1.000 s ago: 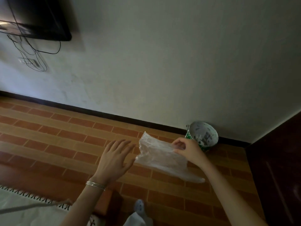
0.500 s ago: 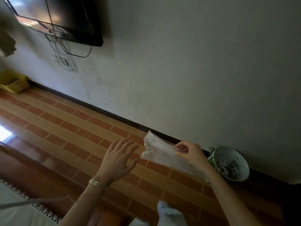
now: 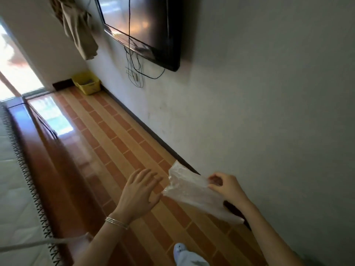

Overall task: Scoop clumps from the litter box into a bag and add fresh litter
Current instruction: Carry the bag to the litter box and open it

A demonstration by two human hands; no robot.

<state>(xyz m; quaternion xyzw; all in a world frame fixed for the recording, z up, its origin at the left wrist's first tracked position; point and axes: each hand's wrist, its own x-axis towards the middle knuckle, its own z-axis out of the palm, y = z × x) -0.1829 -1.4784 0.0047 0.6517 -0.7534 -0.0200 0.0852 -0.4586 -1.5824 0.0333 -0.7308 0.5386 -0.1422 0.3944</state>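
Progress looks near nil: my right hand point(image 3: 227, 188) pinches one end of the clear plastic bag point(image 3: 192, 191), held unopened above the tiled floor point(image 3: 119, 143); my left hand point(image 3: 141, 192) hovers just beside it, fingers straight, holding nothing. I see no scoop or litter. The yellow tub point(image 3: 87, 83) in the far corner may be the litter box, I judge. Scooping and refilling remain.
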